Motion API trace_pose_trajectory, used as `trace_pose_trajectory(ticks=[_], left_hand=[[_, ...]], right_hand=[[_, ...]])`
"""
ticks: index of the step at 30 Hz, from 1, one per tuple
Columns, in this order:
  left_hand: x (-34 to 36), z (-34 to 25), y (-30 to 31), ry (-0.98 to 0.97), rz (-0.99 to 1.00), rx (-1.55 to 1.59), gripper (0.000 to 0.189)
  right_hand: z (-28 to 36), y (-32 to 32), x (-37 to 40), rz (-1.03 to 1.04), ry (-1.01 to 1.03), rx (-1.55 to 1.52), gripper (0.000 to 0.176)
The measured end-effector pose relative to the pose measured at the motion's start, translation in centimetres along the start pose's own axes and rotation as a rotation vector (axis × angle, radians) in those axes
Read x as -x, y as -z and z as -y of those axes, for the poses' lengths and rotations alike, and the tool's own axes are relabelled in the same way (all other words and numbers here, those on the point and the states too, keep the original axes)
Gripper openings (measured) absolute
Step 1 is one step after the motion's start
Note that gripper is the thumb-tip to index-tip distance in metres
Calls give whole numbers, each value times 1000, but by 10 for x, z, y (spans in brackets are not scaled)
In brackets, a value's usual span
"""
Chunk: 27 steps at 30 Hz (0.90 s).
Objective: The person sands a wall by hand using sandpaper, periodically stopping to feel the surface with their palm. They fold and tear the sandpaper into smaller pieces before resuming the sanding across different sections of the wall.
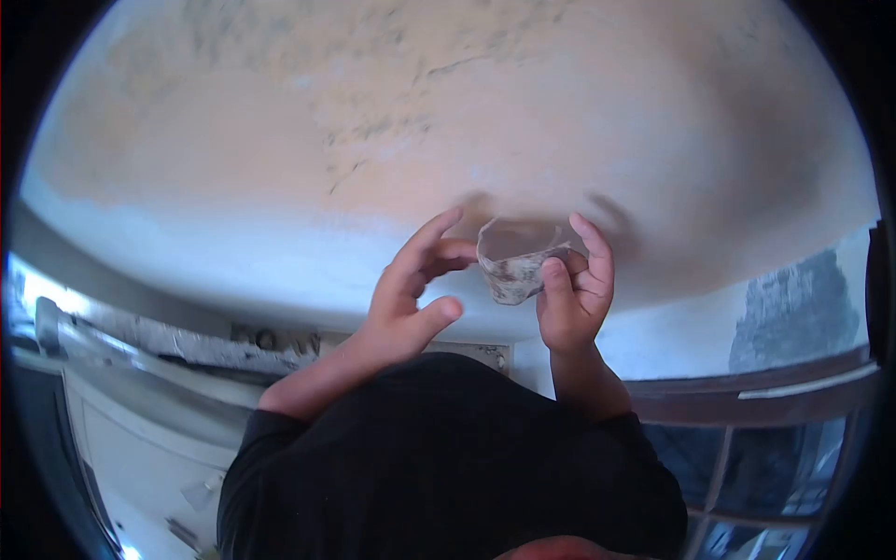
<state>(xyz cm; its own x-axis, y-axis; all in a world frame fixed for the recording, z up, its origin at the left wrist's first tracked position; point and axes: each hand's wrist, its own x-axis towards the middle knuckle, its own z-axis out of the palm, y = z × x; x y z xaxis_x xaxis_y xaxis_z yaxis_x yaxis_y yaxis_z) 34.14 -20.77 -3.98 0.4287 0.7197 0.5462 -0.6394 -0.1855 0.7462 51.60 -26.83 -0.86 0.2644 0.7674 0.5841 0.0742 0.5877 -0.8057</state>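
A curled piece of sandpaper (513,278), pale grey-brown with worn dark blotches, is bent into an open loop before the wall. My right hand (574,294) pinches its right side, thumb in front and fingers behind, with one finger raised. On the other side my left hand (411,285) is open, thumb and fingers spread apart. One left fingertip reaches right to the sheet's left edge. Behind both hands stands a plastered wall (280,140), beige with a whitish lower band and dark scuffs.
At the right are a rough grey patch (793,313) and a dark frame (747,397) above window panes (765,467). A pale door-like panel (149,439) stands lower left, below a ledge (177,347) with a ragged whitish surface.
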Motion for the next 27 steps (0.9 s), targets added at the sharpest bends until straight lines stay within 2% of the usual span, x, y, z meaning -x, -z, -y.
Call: trace_pose_trajectory(ticks=[1,3,4,5,7,8,9,10,11,13,14,15,17,19,20,21,22,23,25,27], left_hand=[[2,2,-7,-12,-43,-7,63],[2,1,-18,217,-55,262,77],[5,2,-26,237,-188,390,57],[10,7,-23,208,-216,377,57],[20,20,-12,224,-267,324,30],[19,9,-15,200,-331,323,21],[23,6,-9,164,-372,316,21],[29,5,-3,133,-391,232,21],[36,3,4,108,-411,147,22],[47,-1,19,54,-650,-44,25],[54,0,34,-48,-749,-235,25],[59,-1,51,-168,-868,-294,19],[66,-20,91,-398,-1073,-516,18],[69,-36,135,-469,-1208,-625,23],[70,-42,163,-519,-1192,-922,28],[67,-51,185,-534,-1204,-929,28],[59,-58,203,-570,-1208,-1131,32],[53,-63,219,-600,-1207,-1332,36],[42,-50,247,-518,-1064,-1375,46],[27,-17,255,-468,-968,-1443,76]], right_hand=[[1,-2,-2,40,-17,-11,47],[2,-9,-8,162,-21,-14,49],[-1,-9,-10,199,-22,-31,49],[-4,-8,-11,253,-24,19,47],[-9,-11,-15,353,-21,47,45],[-12,-14,-18,378,85,185,41],[-17,-20,-21,402,196,318,36],[-25,-25,-24,406,312,340,32],[-23,-32,-30,451,314,314,32],[-14,-45,-46,550,687,457,34],[-17,-47,-45,579,628,414,30],[-16,-59,-51,614,634,387,30],[-8,-91,-64,507,1018,554,24],[-6,-114,-70,563,1027,590,20],[-6,-127,-75,555,1070,640,20],[-8,-141,-78,543,1116,692,20],[-9,-155,-82,545,1131,679,20],[-12,-169,-86,501,1144,768,22],[-19,-197,-88,468,1165,854,25],[-28,-225,-84,236,1169,1364,32]])
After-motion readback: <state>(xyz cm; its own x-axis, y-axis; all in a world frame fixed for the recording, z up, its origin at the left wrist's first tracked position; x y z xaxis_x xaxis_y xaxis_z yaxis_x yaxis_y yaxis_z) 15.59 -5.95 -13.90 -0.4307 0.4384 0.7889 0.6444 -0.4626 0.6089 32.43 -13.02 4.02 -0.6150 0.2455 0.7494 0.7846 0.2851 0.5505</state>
